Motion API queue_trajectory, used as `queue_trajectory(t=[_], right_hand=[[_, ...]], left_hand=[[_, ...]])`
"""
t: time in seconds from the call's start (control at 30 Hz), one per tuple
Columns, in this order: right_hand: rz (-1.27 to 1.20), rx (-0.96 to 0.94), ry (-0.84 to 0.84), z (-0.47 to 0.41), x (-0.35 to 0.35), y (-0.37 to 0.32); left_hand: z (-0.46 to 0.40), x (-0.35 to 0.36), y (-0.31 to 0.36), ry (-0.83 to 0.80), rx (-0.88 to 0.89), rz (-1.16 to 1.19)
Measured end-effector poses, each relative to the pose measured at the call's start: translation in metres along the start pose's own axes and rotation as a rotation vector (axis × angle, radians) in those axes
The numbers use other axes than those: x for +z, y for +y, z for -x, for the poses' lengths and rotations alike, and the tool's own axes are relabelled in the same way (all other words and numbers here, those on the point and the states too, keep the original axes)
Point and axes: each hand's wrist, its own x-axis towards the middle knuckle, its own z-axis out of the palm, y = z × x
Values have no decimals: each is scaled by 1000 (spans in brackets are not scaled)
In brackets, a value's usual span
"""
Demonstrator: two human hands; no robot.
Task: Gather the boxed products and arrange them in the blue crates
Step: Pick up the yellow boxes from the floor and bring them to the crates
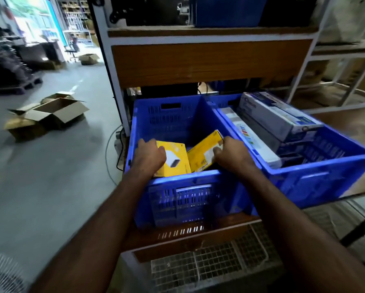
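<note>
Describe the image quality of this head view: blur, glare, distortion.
Head view: wide-angle bending curves the shelf frame and stretches the forearms; the doorway at upper left is blown out white; motion blur softens the print on the yellow boxes under the left hand and right hand; the right blue crate has smeared edges.

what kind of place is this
Probably a warehouse or stockroom: blue crates of boxed products on metal shelving, opened cardboard cartons on a concrete floor, and more racks in the background.
</note>
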Motion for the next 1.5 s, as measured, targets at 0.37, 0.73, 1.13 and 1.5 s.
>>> queue_trajectory(t=[0.37, 0.73, 1.13, 1.5], right_hand=[[-3, -312, 208, 9, 3, 4], [-85, -334, 215, 15, 2, 4], [-456, -449, 397, 143, -21, 62], [-188, 250, 518, 465, -8, 159]], left_hand=[[14, -9, 8, 181, 409, -23], [59, -10, 27, 239, 389, 13], [148, -10, 61, 106, 728, 272], [359, 88, 35, -538, 1040, 495]])
